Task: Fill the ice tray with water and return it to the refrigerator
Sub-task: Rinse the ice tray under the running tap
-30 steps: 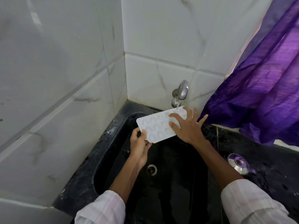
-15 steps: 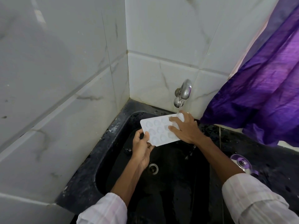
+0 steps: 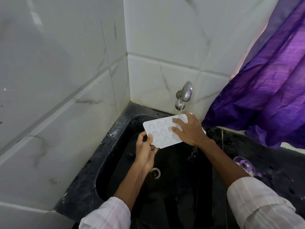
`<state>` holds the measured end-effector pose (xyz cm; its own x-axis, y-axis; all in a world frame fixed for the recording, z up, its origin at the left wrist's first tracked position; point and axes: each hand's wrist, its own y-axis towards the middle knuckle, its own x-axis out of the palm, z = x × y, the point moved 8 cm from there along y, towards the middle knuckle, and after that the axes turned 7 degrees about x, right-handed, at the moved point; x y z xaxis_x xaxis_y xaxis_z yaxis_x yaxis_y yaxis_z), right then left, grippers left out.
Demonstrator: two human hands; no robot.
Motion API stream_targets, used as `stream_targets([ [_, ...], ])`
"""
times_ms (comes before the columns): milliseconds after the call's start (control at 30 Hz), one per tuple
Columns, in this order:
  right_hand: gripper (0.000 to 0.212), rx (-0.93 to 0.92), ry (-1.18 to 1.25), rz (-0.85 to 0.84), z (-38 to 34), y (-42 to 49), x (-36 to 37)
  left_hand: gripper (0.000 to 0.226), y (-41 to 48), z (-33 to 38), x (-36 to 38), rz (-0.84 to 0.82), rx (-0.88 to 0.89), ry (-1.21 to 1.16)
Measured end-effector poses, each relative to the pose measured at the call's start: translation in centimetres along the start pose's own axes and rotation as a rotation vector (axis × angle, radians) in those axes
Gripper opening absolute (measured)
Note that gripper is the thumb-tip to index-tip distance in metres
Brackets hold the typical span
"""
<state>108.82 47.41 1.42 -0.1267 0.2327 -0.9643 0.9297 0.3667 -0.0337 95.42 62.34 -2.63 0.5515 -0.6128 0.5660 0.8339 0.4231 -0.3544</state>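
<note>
Nothing legible at the sink

We run our eyes over the white ice tray [image 3: 163, 131], the steel tap [image 3: 186, 91], the marbled wall tiles [image 3: 165, 38] and the purple curtain [image 3: 272, 88], and we find no lettering, brand, number or sign we can read on any of them.

Home kitchen: tiled corner, black sink [image 3: 105, 164], tap [image 3: 185, 95].
</note>
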Motion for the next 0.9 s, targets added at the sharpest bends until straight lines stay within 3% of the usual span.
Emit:
stream_targets([
  [200, 0.045, -0.021, -0.011, 0.045, -0.1, 0.0, -0.6, 0.013, 0.0, 0.1, 0.0, 0.008, -0.009, -0.015],
  [367, 0.062, -0.024, 0.026, 0.039, -0.2, -0.5, -0.7, 0.013, 0.0, 0.3, 0.0, 0.013, 0.011, 0.005],
  [667, 0.051, -0.097, 0.129, 0.130, 0.0, -2.3, -1.8, 0.014, 0.2, 1.0, -0.2, 0.023, 0.026, -0.033],
  [900, 0.062, -0.097, 0.046, 0.115, 0.0, -2.6, -1.4, 0.014, 0.2, 1.2, -0.1, 0.024, 0.023, -0.037],
])
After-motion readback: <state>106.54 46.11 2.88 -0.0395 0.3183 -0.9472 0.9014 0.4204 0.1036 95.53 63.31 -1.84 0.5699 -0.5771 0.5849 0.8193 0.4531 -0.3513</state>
